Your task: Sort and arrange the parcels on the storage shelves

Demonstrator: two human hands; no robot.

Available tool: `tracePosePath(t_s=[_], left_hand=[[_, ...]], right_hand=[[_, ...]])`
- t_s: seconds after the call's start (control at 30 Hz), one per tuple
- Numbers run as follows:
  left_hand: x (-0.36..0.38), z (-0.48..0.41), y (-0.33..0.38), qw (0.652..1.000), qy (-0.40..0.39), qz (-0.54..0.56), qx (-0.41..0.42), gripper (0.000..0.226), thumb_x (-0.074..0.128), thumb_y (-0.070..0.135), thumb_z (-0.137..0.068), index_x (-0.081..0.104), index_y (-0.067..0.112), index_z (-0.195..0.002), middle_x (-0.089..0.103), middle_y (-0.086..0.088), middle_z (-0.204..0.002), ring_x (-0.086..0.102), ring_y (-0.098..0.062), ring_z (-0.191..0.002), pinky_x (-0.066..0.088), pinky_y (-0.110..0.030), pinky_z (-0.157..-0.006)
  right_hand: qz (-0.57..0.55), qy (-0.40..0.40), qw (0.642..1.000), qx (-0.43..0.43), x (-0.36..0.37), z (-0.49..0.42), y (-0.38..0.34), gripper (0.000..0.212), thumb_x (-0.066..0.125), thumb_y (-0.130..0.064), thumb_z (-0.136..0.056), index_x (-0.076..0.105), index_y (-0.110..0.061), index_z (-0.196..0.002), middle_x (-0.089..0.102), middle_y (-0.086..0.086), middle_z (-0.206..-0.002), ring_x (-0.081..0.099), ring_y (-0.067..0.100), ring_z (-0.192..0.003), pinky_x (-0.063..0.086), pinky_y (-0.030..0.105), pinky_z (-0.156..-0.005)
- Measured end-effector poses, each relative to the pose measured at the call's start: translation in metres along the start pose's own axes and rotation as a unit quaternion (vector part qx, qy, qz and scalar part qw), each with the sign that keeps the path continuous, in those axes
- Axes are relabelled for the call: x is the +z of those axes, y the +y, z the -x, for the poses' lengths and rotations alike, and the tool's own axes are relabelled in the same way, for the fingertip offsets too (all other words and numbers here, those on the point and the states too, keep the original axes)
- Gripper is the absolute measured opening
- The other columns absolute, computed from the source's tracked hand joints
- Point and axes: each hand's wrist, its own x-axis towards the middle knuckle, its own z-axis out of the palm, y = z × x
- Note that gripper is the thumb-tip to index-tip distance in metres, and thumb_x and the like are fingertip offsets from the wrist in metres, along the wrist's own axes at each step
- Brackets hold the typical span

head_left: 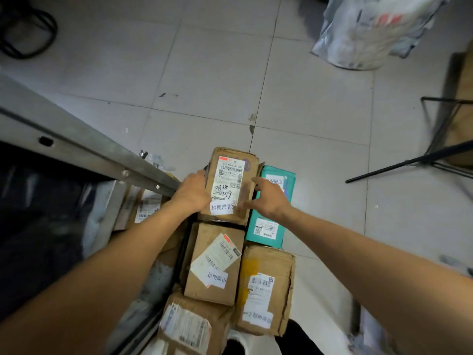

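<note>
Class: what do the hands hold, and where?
Left hand grips the far cardboard parcel by its left edge; right hand touches its right edge, fingers spread.

A worn brown cardboard box is lying label-up at the far end of a cluster of parcels, its white shipping label carrying handwritten numerals and a strip of printed Chinese characters; a teal parcel is sitting just beside it on the right, two white labels showing; a second brown box is lying directly nearer, its white label pasted askew; a crumpled brown box with a yellow patch is resting to that one's right, touching it; a fifth box, its label wrinkled, is lying nearest the camera; further labelled cartons are standing under the metal shelf rail at left.
</note>
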Motion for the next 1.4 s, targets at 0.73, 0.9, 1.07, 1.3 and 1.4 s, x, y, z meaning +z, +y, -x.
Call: tracePosePath(t_s=[0.73, 0.9, 1.07, 1.3, 1.4], left_hand=[[-0.199, 0.418, 0.112, 0.953, 0.146, -0.177, 0.200, 0.038, 0.070, 0.028, -0.084, 0.063, 0.015, -0.119, 0.065, -0.003, -0.117, 0.060, -0.021, -0.105, 0.050, -0.036, -0.090], [-0.197, 0.503, 0.088, 0.948, 0.176, -0.156, 0.214, 0.037, 0.069, 0.030, -0.084, 0.064, 0.015, -0.118, 0.065, -0.003, -0.116, 0.061, -0.019, -0.102, 0.050, -0.032, -0.086], [-0.181, 0.567, 0.069, 0.947, 0.196, -0.128, 0.219, 0.036, 0.070, 0.031, -0.083, 0.065, 0.017, -0.116, 0.067, -0.002, -0.111, 0.063, -0.018, -0.099, 0.052, -0.034, -0.089], [-0.148, 0.646, 0.019, 0.954, 0.248, -0.052, 0.158, 0.031, 0.068, 0.027, -0.086, 0.064, 0.018, -0.116, 0.065, 0.003, -0.106, 0.060, -0.010, -0.093, 0.048, -0.022, -0.080], [-0.129, 0.684, -0.009, 0.953, 0.285, -0.031, 0.100, 0.031, 0.068, 0.028, -0.084, 0.066, 0.021, -0.114, 0.063, 0.006, -0.101, 0.057, -0.008, -0.089, 0.044, -0.020, -0.077]], right_hand=[[0.372, 0.108, 0.895, -0.223, -0.221, 0.397, -0.204, 0.060, 0.073, -0.041, -0.082, 0.054, -0.014, -0.133, 0.059, 0.009, -0.130, 0.057, 0.029, -0.114, 0.048, 0.036, -0.091], [0.378, 0.133, 0.881, -0.251, -0.204, 0.493, -0.215, 0.061, 0.073, -0.041, -0.081, 0.055, -0.014, -0.133, 0.059, 0.008, -0.132, 0.057, 0.028, -0.116, 0.048, 0.039, -0.097], [0.391, 0.140, 0.864, -0.285, -0.181, 0.559, -0.214, 0.060, 0.072, -0.038, -0.083, 0.055, -0.013, -0.134, 0.059, 0.007, -0.133, 0.057, 0.027, -0.116, 0.048, 0.039, -0.098], [0.420, 0.102, 0.826, -0.363, -0.147, 0.610, -0.226, 0.055, 0.071, -0.036, -0.085, 0.055, -0.014, -0.133, 0.058, 0.005, -0.131, 0.056, 0.025, -0.115, 0.048, 0.033, -0.094], [0.456, 0.062, 0.782, -0.419, -0.119, 0.636, -0.239, 0.045, 0.070, -0.033, -0.086, 0.062, -0.010, -0.124, 0.064, 0.008, -0.122, 0.060, 0.028, -0.108, 0.051, 0.039, -0.091]])
